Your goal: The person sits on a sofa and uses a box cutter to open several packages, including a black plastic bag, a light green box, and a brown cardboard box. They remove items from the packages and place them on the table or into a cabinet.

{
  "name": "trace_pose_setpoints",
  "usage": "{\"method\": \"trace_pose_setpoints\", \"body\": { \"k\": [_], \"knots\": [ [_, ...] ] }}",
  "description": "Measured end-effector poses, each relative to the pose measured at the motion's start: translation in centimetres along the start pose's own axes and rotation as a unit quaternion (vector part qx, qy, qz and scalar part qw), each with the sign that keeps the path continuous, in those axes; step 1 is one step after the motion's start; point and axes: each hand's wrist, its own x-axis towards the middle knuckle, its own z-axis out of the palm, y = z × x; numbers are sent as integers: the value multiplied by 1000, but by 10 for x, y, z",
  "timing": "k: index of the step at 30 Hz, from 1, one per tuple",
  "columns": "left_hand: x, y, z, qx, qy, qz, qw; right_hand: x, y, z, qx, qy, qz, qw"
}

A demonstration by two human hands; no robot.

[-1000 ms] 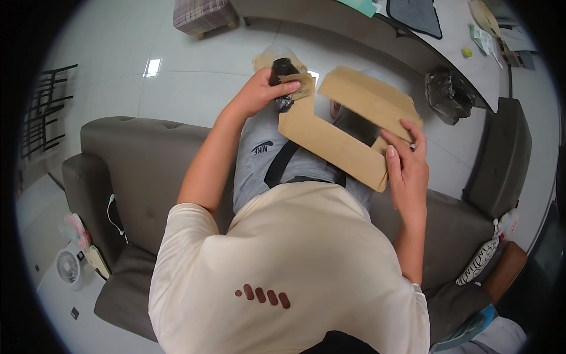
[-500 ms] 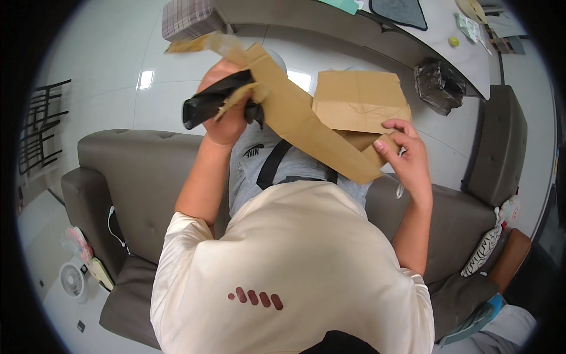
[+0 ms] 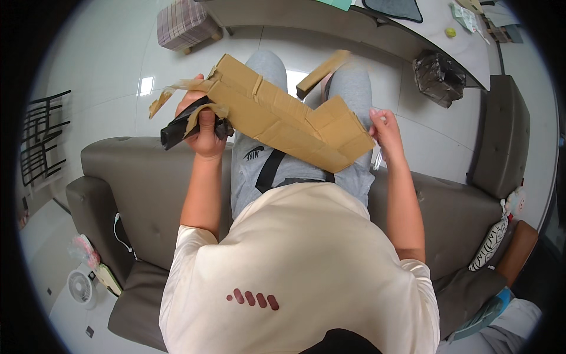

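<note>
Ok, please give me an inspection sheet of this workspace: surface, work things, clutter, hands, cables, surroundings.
Surface: grey sofa; the person sits on it.
Work things: flattened cardboard box held over the lap; loose tape strip hangs off its left end.
Clutter: black bag, patterned cushion.
Hands: left hand grips a black tool; right hand at the box's right edge.
Cables: white cable on the sofa.
Surroundings: white tiled floor, checked stool, small fan.

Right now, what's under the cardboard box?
Under the flattened cardboard box are the person's lap and grey trousers. The left hand grips a black tool at one end, the right hand is at the other end. Its underside and the thighs beneath are covered.
</note>
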Motion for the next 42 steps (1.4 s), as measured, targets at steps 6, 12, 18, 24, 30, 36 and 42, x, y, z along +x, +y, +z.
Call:
{"method": "trace_pose_setpoints", "body": {
  "k": [6, 12, 18, 24, 30, 36, 42],
  "knots": [
    [6, 4, 6, 24, -43, 15, 999, -2, -31, 20, -170, -152, -29, 973],
    [16, 2, 20, -17, 94, -6, 995, -12, -26, 17, -17, -320, 30, 947],
    [34, -6, 11, -73, 101, 28, 992, -18, -29, 7, 167, -114, -65, 977],
    [46, -27, -20, -191, 159, -96, 964, -18, -50, 4, 339, -122, -127, 924],
    [33, -19, -9, -149, 79, -135, 976, -12, -54, 22, 60, -57, -177, 981],
    [30, 4, 35, -130, -238, -98, 958, -5, -33, 39, -115, 1, -197, 974],
    [28, 28, 65, -129, -421, -155, 884, 1, -22, 56, -108, -10, -190, 976]
  ]
}}
